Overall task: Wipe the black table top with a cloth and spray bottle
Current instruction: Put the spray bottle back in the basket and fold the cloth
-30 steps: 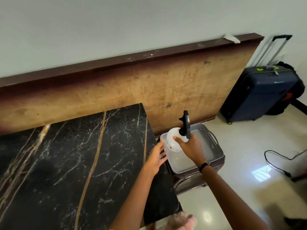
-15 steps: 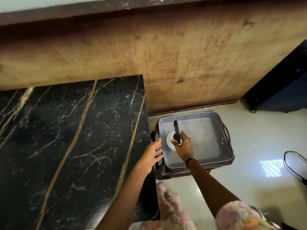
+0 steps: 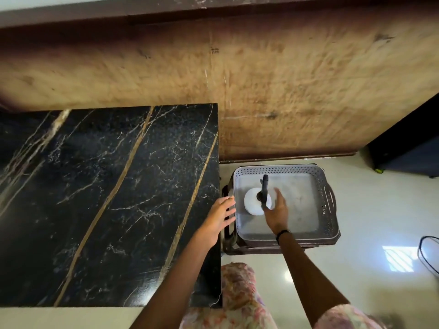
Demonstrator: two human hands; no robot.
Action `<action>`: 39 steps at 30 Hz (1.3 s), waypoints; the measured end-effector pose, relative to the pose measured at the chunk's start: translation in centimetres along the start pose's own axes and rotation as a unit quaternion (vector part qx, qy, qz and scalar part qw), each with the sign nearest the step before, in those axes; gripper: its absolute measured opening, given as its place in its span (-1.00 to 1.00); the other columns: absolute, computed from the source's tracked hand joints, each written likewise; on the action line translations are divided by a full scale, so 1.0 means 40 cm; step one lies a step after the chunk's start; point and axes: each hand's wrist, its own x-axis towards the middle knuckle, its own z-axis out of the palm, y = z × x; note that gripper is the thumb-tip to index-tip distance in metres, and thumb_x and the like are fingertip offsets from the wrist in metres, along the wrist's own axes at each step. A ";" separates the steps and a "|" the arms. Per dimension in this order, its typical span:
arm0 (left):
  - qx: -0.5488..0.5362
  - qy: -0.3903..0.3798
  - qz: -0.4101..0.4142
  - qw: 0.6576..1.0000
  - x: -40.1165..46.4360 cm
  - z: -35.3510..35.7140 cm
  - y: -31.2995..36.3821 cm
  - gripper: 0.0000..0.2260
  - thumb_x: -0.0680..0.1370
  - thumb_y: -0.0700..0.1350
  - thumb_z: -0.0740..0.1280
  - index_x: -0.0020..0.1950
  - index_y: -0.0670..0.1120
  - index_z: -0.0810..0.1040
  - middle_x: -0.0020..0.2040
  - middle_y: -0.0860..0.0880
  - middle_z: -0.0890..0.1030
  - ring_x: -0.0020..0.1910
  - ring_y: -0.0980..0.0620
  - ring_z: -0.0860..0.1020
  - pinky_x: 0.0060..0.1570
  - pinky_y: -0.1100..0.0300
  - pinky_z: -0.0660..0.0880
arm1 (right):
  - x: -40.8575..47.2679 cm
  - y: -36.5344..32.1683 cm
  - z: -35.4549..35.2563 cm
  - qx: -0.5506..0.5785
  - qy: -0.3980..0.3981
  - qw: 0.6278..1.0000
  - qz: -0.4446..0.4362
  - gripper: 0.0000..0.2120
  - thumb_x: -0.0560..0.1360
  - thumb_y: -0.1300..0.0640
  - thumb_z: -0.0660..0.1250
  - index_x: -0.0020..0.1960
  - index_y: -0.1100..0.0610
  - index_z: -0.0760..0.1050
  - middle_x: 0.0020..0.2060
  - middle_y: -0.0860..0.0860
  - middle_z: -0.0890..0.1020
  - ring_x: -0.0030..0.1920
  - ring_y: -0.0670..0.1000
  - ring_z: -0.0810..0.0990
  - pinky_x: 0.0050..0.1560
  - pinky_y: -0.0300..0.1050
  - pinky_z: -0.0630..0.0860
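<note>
At the bottom, two bare arms reach up the frame. The left hand (image 3: 219, 218) lies flat with fingers spread on the right edge of the black table (image 3: 107, 198). The right hand (image 3: 276, 211) is open with loose fingers, just beside the white spray bottle (image 3: 255, 204). The bottle stands in a gray basket (image 3: 329, 203) right of the table. Behind is a brown wooden board (image 3: 285, 79).

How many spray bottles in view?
1. The spray bottle stands in the grey tray right of the black table top, next to the open right hand. No cloth is visible; nothing else sits in the tray.
</note>
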 end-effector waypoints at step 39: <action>-0.110 0.614 0.165 0.764 -0.565 -1.631 -0.176 -0.81 0.58 -0.21 0.24 0.14 -0.27 0.50 0.07 -0.22 0.57 0.01 -0.10 0.52 -0.03 0.10 0.45 | -1.003 -0.792 1.357 -0.176 -0.409 0.866 -0.228 -0.65 0.51 0.19 0.33 0.27 0.18 0.42 0.16 0.12 0.57 0.13 0.11 0.56 0.15 0.00 0.49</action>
